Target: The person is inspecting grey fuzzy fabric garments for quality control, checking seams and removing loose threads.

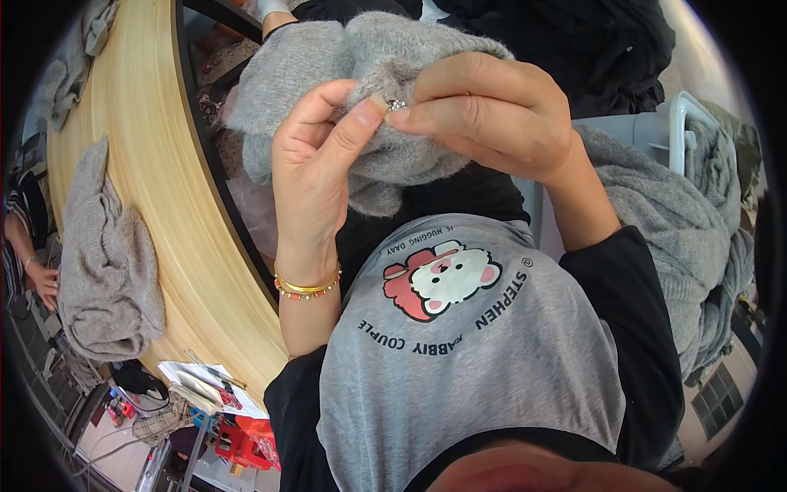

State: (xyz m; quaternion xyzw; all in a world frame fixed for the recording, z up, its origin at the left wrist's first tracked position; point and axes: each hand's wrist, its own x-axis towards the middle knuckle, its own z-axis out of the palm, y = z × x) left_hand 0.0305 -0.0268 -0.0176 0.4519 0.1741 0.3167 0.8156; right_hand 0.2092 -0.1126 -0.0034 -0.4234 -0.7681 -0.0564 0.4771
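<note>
A fuzzy grey knit garment lies bunched over my lap. At its middle, a small sparkly button shows between my fingertips. My left hand is closed, pinching the knit just left of the button between thumb and fingers. From the other side my right hand pinches the button with thumb and forefinger; its other fingers are curled. The fingers cover part of the button, and how it is fastened to the knit cannot be made out.
To the left runs a light wooden table, with another folded grey knit garment on it. Another person's hand is beside that garment. A pale plastic bin and heaped grey knits stand at my right; black cloth lies beyond.
</note>
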